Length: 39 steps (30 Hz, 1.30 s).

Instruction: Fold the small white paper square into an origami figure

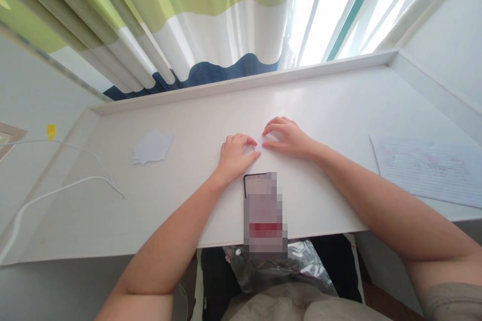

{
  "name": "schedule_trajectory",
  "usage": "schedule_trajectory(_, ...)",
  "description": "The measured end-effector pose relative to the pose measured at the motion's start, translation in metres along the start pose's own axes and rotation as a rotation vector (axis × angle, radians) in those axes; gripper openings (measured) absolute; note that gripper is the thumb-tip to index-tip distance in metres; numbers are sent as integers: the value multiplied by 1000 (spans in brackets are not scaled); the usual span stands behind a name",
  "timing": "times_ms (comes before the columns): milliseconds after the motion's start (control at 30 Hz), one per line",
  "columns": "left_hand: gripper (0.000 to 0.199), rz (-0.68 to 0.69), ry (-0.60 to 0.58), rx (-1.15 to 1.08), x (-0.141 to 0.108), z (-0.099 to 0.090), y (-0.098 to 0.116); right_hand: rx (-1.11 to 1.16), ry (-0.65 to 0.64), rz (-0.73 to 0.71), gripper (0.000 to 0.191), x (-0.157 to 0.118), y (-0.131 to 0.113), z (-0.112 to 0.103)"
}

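A small white piece of paper (259, 144) lies low over the desk between my two hands, hard to tell from the white surface. My left hand (236, 154) holds its left side with curved fingers and thumb. From the right, my right hand (286, 137) has its fingertips and thumb on the other side. Just below my hands is a phone (259, 185) with a dark frame, its screen mostly blurred out by blocks. Left of my hands rests a loose stack of white paper pieces (152, 147).
A written-on sheet of paper (429, 168) lies on the right of the white desk (181, 210). White cables (64, 185) loop over its left end. A raised ledge (244, 82) runs along the back, below a green, white and blue curtain (211, 25). Clear plastic (301, 266) is on my lap.
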State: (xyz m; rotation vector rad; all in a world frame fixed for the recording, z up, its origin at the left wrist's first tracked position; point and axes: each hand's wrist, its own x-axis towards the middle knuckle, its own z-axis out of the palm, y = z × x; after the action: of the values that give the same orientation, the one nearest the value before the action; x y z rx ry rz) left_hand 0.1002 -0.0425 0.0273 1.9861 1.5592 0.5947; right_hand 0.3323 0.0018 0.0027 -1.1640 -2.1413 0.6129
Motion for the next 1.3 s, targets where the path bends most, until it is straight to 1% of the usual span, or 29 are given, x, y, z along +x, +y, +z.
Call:
schedule_trajectory(200, 17, 0, -1, -10, 0, 0, 0, 6, 28, 109, 22, 3, 2, 5)
schedule_trajectory(367, 22, 0, 11, -19, -2, -1, 1, 10, 39, 128, 22, 2, 0, 5)
schedule_trajectory(500, 30, -6, 42, -42, -2, -1, 0, 18, 11, 75, 23, 0, -1, 3)
schedule_trajectory(600, 33, -9, 58, -85, -3, -1, -3, 69, -42, -32, 36, -1, 0, -1)
schedule_trajectory(667, 31, -1, 50, -117, -3, -2, -6, 110, -86, -99, 44, -2, 1, -2)
schedule_trajectory(733, 28, 12, 38, -146, -2, -3, -9, 123, -121, -121, 48, -3, 2, -3)
schedule_trajectory(800, 27, 25, 33, -160, -2, -3, -10, 108, -149, -110, 45, -4, 3, -4)
schedule_trajectory(933, 26, 16, 52, -74, -1, -4, -10, 110, -158, -111, 27, -3, 0, -4)
schedule_trajectory(1067, 13, 0, 41, -2, 0, -3, -10, 138, -127, -110, 13, -3, -5, -3)
schedule_trajectory(1167, 4, 24, 34, 2, 0, -2, -11, 132, -110, -98, 11, -2, -6, -1)
schedule_trajectory(1300, 5, 71, 32, 14, -1, 0, -14, 125, -90, -101, 16, -1, -3, 1)
